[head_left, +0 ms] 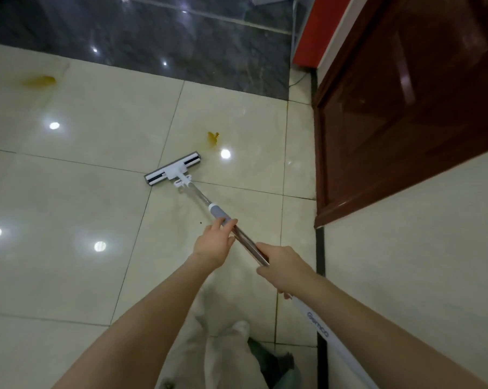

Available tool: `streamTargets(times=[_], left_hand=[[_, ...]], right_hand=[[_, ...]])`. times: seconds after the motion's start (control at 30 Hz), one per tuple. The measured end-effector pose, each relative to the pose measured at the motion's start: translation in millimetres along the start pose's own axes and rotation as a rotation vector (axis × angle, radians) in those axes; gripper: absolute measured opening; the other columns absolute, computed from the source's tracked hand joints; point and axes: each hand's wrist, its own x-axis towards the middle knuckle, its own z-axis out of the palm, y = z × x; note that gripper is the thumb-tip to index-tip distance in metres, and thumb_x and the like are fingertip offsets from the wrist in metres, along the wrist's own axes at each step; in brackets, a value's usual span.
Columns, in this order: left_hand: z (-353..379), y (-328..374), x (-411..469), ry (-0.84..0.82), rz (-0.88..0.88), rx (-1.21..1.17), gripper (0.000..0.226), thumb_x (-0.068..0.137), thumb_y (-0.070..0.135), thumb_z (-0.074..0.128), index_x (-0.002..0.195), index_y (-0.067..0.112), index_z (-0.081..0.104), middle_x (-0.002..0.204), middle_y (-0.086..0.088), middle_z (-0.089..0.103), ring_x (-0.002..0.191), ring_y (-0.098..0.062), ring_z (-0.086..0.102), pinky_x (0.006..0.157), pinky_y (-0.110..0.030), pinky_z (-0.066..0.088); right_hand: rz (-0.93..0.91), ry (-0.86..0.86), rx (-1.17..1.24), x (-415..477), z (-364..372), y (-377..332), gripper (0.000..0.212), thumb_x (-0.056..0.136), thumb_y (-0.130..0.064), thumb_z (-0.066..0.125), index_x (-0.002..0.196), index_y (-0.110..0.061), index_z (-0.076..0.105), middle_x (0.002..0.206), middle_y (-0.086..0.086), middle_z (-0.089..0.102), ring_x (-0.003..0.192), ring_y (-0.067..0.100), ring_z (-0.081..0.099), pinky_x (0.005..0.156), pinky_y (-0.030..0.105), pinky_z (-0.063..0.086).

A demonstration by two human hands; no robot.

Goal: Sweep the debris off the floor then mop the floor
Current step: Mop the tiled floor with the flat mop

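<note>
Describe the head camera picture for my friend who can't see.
The left hand and right hand grip a flat mop whose head rests on shiny cream floor tiles. A small yellow stain lies just past it, a bigger stain farther left, and a brown door stands on the right.

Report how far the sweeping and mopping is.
Sweeping looks done: only a dark speck shows. Mopping is in hand: left hand and right hand grip the mop, its head flat on the tiles. Left: the small yellow stain beyond the head and the larger yellow stain far left.
</note>
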Motion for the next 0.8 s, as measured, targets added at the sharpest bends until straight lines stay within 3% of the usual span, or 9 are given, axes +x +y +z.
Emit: streamTargets(times=[0.13, 0.27, 0.43, 0.53, 0.7, 0.8], left_hand=[[2, -15, -11, 0.001, -0.081, -0.116, 0.037, 0.102, 0.034, 0.033, 0.137, 0.025, 0.042, 0.125, -0.016, 0.048, 0.104, -0.037, 0.053, 0.089, -0.042, 0.045], [3, -32, -18, -0.026, -0.099, -0.15, 0.039, 0.103, 0.039, 0.027, 0.135, 0.022, 0.042, 0.106, -0.02, 0.055, 0.096, -0.039, 0.055, 0.08, -0.038, 0.042], [-7, -56, -28, -0.086, -0.111, -0.18, 0.045, 0.103, 0.036, 0.028, 0.144, 0.017, 0.037, 0.113, -0.021, 0.06, 0.103, -0.037, 0.055, 0.084, -0.038, 0.041], [-8, -77, -36, -0.146, -0.176, -0.261, 0.048, 0.1, 0.042, 0.034, 0.143, 0.021, 0.037, 0.118, -0.019, 0.059, 0.104, -0.035, 0.056, 0.085, -0.036, 0.043], [-1, -105, -52, -0.187, -0.389, -0.686, 0.046, 0.091, 0.04, 0.053, 0.135, 0.032, 0.042, 0.122, -0.01, 0.052, 0.1, -0.028, 0.057, 0.083, -0.04, 0.054], [8, -112, -59, -0.177, -0.451, -0.784, 0.05, 0.086, 0.033, 0.062, 0.133, 0.031, 0.045, 0.122, -0.011, 0.051, 0.102, -0.028, 0.059, 0.077, -0.039, 0.057]], right_hand=[[0.005, 0.011, 0.127, -8, 25, -2, 0.037, 0.094, -0.019, 0.056, 0.129, -0.027, 0.052, 0.089, 0.002, 0.059, 0.059, 0.019, 0.061, 0.045, 0.028, 0.055], [0.042, 0.019, 0.234, -18, 48, -18, 0.04, 0.094, -0.017, 0.056, 0.132, -0.027, 0.05, 0.091, 0.006, 0.061, 0.059, 0.023, 0.06, 0.05, 0.034, 0.057], [0.075, 0.071, 0.265, -28, 89, -45, 0.038, 0.094, -0.017, 0.056, 0.13, -0.024, 0.051, 0.094, 0.006, 0.062, 0.058, 0.021, 0.061, 0.047, 0.031, 0.055], [0.078, 0.105, 0.232, -32, 118, -63, 0.038, 0.092, -0.018, 0.058, 0.129, -0.022, 0.052, 0.099, 0.007, 0.065, 0.075, 0.023, 0.067, 0.064, 0.038, 0.061], [0.093, 0.081, 0.283, -44, 156, -89, 0.056, 0.089, -0.018, 0.06, 0.14, -0.03, 0.041, 0.1, 0.004, 0.062, 0.076, 0.022, 0.065, 0.065, 0.034, 0.061], [0.087, 0.036, 0.207, -56, 173, -89, 0.069, 0.087, -0.019, 0.062, 0.145, -0.035, 0.029, 0.105, 0.004, 0.061, 0.083, 0.021, 0.065, 0.074, 0.036, 0.06]])
